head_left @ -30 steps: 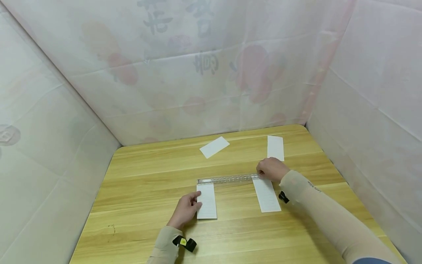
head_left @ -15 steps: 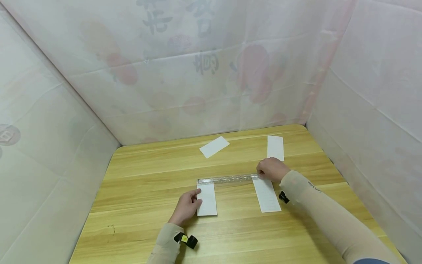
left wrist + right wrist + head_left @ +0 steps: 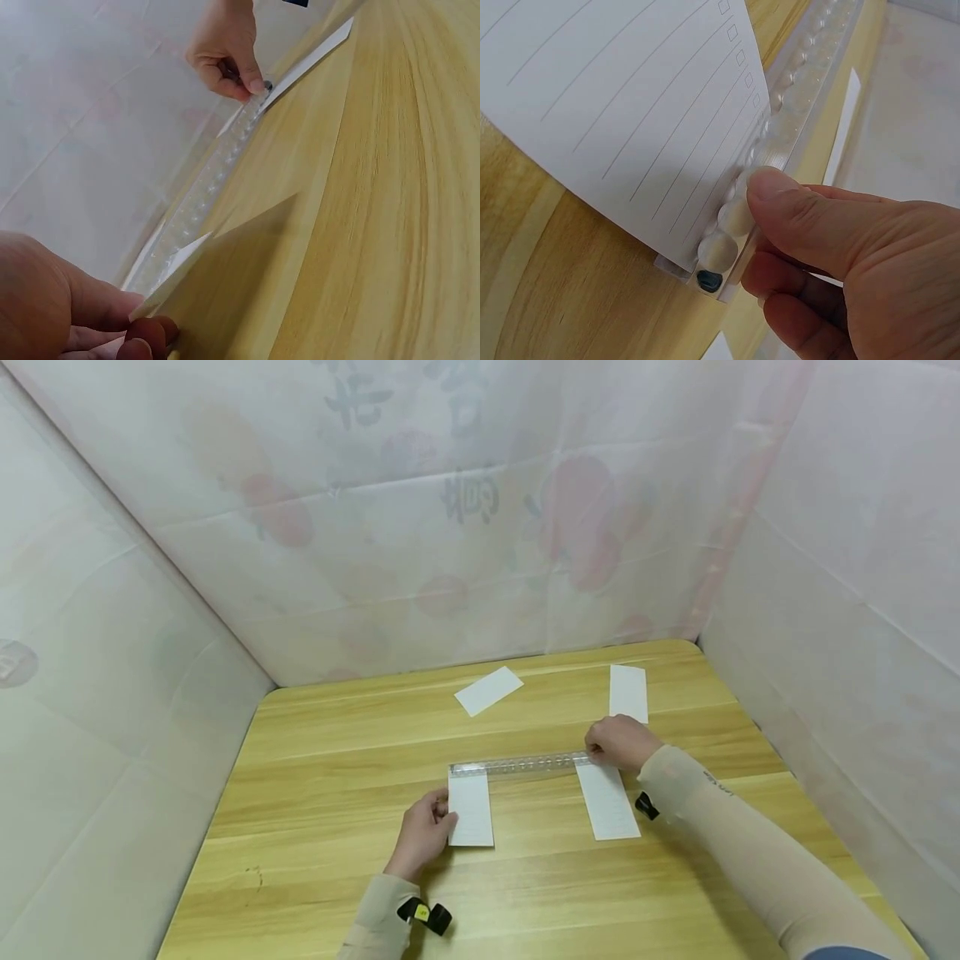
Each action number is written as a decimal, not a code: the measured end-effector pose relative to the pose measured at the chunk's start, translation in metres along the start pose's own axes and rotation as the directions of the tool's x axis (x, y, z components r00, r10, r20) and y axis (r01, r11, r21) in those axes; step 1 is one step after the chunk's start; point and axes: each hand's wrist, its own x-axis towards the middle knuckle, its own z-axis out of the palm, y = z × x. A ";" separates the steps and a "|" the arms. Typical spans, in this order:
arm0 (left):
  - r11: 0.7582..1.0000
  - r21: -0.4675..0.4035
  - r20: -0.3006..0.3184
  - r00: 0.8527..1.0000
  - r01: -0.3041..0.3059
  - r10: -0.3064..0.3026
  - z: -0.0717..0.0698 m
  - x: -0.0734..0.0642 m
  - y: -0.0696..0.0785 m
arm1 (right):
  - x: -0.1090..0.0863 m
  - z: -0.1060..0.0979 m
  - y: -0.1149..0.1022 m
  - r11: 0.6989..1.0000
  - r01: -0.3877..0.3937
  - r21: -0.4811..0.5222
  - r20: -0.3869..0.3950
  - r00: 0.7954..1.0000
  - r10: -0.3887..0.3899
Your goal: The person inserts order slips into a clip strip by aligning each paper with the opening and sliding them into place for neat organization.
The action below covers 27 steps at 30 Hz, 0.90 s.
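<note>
A clear plastic loose-leaf binding strip point(image 3: 528, 765) with a row of round rings lies across the table. My right hand point(image 3: 624, 743) pinches its right end between thumb and fingers; a dark spot shows at that end in the right wrist view. A ruled sheet of paper point(image 3: 609, 806), with small boxes along one edge, meets the strip there. At the strip's left end, my left hand point(image 3: 422, 837) pinches the left edge of another ruled sheet point(image 3: 472, 814). The left wrist view shows this sheet point(image 3: 180, 270) tilted off the table, its top edge against the strip.
Two more white sheets lie farther back: a slanted one point(image 3: 489, 691) in the middle and an upright one point(image 3: 628, 693) just beyond my right hand. The wooden table point(image 3: 315, 793) is enclosed by pale printed cloth point(image 3: 360, 560) at the back and sides.
The left sheet has slid slightly away from me, up to the strip, and my left fingers have shifted on its edge. The right hand and the strip have stayed in place.
</note>
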 end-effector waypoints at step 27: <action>0.999 -0.037 -0.013 1.000 -0.001 0.001 0.006 0.003 -0.002 | -0.002 0.000 -0.002 1.000 0.005 0.007 -0.006 1.000 -0.005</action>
